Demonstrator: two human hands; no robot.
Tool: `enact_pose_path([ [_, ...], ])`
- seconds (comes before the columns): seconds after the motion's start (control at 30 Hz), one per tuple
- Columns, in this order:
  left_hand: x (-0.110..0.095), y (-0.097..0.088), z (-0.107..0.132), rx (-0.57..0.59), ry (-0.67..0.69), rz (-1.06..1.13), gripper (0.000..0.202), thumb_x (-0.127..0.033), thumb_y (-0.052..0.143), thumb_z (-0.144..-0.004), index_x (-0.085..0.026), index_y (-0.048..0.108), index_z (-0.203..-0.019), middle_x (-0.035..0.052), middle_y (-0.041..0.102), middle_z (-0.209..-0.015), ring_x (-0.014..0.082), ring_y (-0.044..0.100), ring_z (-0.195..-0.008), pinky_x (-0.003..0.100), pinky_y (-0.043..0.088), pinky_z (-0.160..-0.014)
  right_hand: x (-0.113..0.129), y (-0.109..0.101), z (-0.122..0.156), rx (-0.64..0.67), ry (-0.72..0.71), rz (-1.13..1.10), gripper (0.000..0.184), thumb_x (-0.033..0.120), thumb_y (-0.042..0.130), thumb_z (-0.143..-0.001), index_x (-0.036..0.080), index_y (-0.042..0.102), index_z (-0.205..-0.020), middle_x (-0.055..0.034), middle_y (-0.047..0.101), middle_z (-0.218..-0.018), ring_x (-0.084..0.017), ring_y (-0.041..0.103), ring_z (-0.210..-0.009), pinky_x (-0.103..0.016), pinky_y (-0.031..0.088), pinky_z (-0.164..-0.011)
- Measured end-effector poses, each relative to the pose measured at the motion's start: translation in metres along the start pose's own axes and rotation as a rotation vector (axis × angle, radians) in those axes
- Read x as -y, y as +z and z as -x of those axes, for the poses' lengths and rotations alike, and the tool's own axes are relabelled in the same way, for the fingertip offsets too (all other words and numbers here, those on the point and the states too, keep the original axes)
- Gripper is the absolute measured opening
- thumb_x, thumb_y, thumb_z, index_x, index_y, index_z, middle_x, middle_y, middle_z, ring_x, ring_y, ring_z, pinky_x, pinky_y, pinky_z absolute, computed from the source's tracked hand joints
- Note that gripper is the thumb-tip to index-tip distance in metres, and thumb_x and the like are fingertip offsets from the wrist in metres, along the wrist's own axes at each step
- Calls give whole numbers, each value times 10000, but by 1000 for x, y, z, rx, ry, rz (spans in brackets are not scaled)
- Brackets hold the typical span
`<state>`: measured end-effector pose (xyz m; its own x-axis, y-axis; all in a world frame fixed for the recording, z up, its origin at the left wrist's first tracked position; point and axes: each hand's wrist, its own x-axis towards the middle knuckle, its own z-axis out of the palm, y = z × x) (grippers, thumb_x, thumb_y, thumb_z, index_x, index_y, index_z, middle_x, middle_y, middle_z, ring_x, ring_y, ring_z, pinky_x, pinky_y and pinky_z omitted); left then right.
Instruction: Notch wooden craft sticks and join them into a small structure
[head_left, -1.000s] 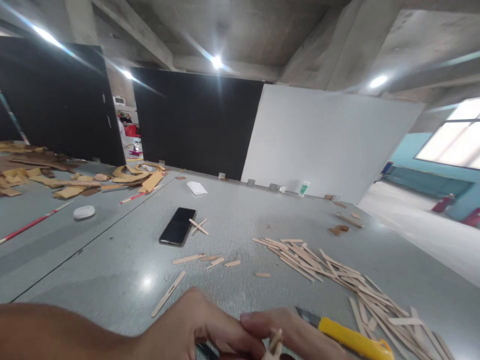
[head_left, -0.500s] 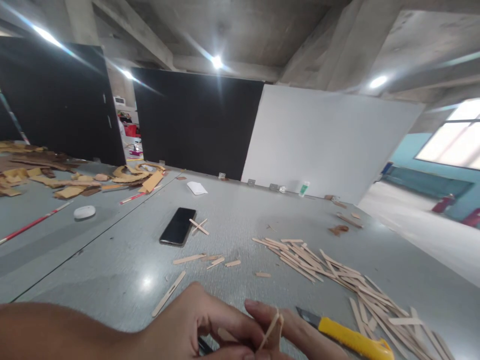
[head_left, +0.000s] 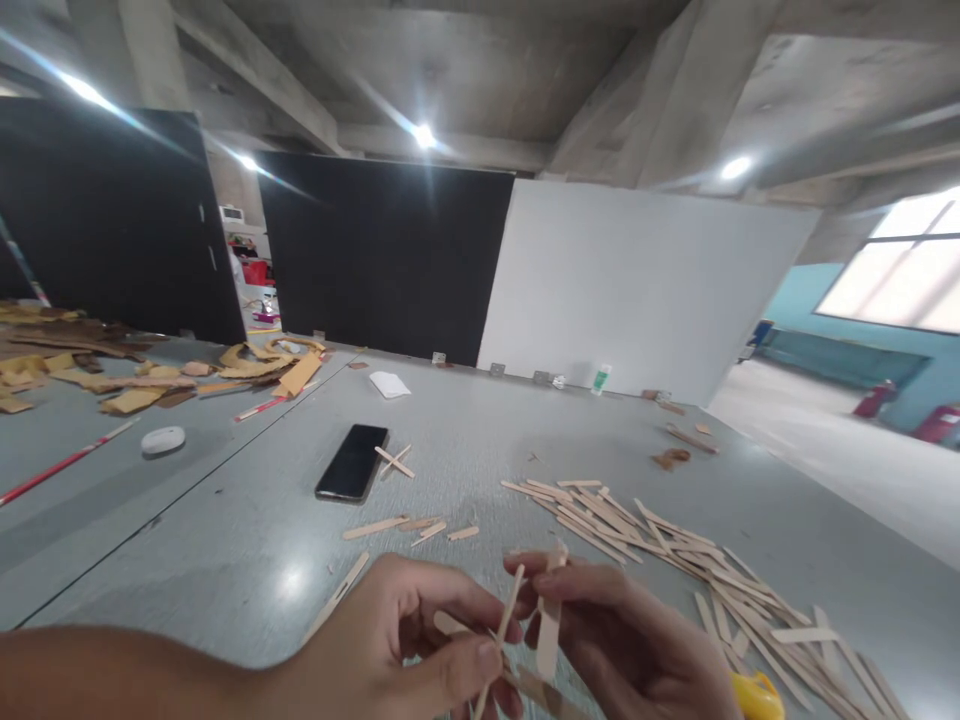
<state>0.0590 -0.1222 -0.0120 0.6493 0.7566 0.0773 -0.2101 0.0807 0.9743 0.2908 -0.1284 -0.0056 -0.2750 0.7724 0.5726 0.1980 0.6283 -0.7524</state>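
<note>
While the left hand (head_left: 397,595) pinches a thin stick (head_left: 512,600) and the right hand (head_left: 637,610) a flat stick (head_left: 549,635) at bottom centre of the frame, either slender piece might snap if bent too hard. Beside the right hand, at lower right, a yellow handle (head_left: 759,697) could get knocked should that wrist swing outward, perhaps scattering the stick pile (head_left: 679,548) above.

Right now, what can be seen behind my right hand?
Behind the right hand, part of the wooden sticks and a yellow object's end show; whatever the hand covers cannot be seen.
</note>
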Motion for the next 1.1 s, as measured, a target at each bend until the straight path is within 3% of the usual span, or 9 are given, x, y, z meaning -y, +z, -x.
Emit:
enact_pose_path([
  [0.17,9,-8,-18,-94,48,-100,409,-504,735,-953,-111,761,-1061,106,752,-862,158,685,-707,275,537,-682,-8,2,-6,1,227,-173,181,430,652,-1061,304,777,-1099,-68,818,-1079,-195,798,-925,-270,657,-845],
  [0.3,33,-15,-37,-169,-38,-69,377,-497,744,-910,-125,707,-959,74,724,-802,163,682,-670,283,535,-648,-33,6,-10,-10,346,-219,256,485,691,-1025,251,785,-1070,-58,793,-914,-179,747,-798,-265,623,-732],
  [0.37,49,-17,-42,-171,-65,-57,363,-495,732,-907,-143,673,-975,56,723,-795,155,676,-643,290,536,-651,-50,10,-8,-37,358,-210,328,539,710,-992,226,789,-1053,-63,784,-868,-182,722,-744,-275,606,-679],
  [0.43,65,-19,-45,-173,-75,-65,389,-514,760,-876,-147,661,-963,38,704,-751,146,652,-612,285,525,-636,-67,14,-3,-77,371,-196,404,610,702,-965,215,772,-1017,-103,794,-1034,-191,721,-759,-290,600,-644],
  [0.6,90,-31,-54,-226,-81,-80,474,-612,733,-861,-162,639,-977,32,678,-747,164,644,-590,287,520,-558,-89,21,10,-109,400,-116,412,600,687,-977,210,786,-1067,-56,756,-841,-192,698,-721,-288,575,-645],
  [0.77,91,-39,-62,-296,-73,-76,467,-612,707,-880,-169,624,-1001,33,680,-783,172,661,-632,266,519,-526,-85,21,16,-40,396,-99,397,585,664,-996,226,789,-1107,-95,776,-1082,-211,718,-814,-317,601,-707],
  [0.87,87,-37,-62,-299,-82,-71,433,-572,728,-885,-163,632,-992,26,674,-774,177,669,-653,264,526,-528,-78,17,15,-13,400,-114,397,561,590,-1047,228,762,-1179,-88,760,-1067,-216,705,-831,-342,604,-751],
  [0.97,83,-35,-60,-296,-89,-70,423,-562,728,-894,-161,639,-994,22,663,-775,178,662,-646,277,533,-541,-77,17,14,-40,449,-162,344,532,597,-1056,227,725,-1150,-68,750,-989,-195,682,-752,-324,595,-689],
  [1.1,79,-35,-57,-292,-95,-87,378,-527,712,-922,-160,656,-998,24,653,-755,195,656,-657,295,529,-555,-87,23,16,-54,515,-261,428,564,642,-1025,271,541,-1321,-115,738,-1193,-185,719,-716,-306,598,-582],
])
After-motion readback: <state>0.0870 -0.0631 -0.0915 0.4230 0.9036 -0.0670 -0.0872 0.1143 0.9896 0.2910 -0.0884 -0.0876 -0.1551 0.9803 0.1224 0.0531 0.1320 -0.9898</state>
